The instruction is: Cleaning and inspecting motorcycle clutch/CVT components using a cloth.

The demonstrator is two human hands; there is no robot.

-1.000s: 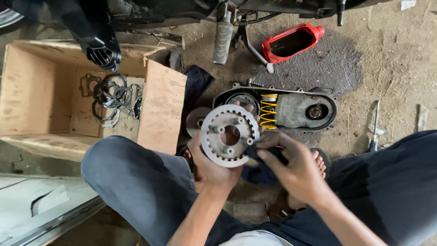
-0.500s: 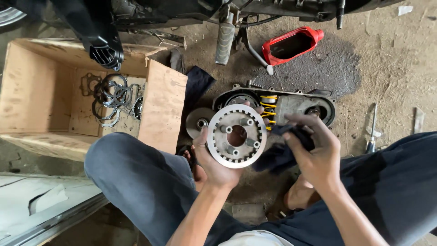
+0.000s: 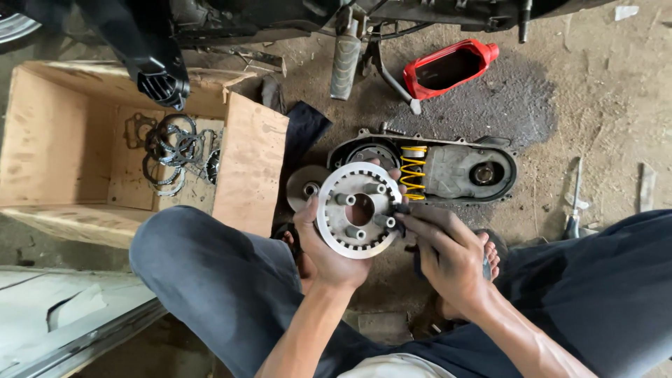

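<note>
Dirt floor point(image 3: 602, 98), cloth point(image 3: 420, 255) hand-hidden

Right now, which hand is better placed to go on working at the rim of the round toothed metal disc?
The right hand, probably. Its fingertips touch the right edge of the toothed metal disc, while the left hand is behind the disc, holding it up from beneath, so it is not free.

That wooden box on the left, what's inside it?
Inside the wooden box lies a heap of dark metal rings and gaskets on its floor. A black scooter part overhangs the top edge, hiding that corner.
</note>
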